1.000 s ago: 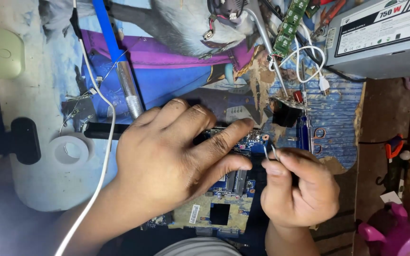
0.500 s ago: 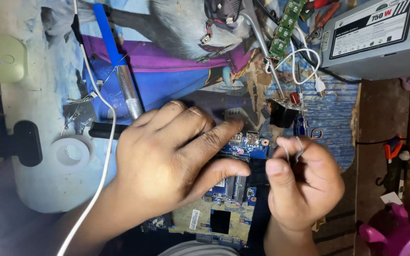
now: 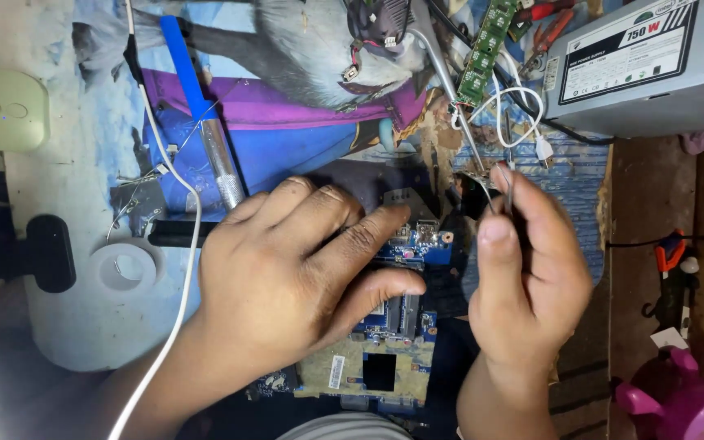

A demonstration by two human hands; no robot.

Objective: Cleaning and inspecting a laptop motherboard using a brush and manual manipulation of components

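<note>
Left hand (image 3: 287,277) lies flat, fingers spread, on the board (image 3: 393,326); right hand (image 3: 523,269), just right of the board, pinches tweezers (image 3: 505,191). Steady pressure suits.

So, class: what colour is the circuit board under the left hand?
Blue circuit board, tan lower part, in the head view.

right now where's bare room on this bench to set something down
Bare mat between the blue-handled tool and the left hand. Pale surface above the tape roll. Crowded near the right hand, wires and power supply.
</note>
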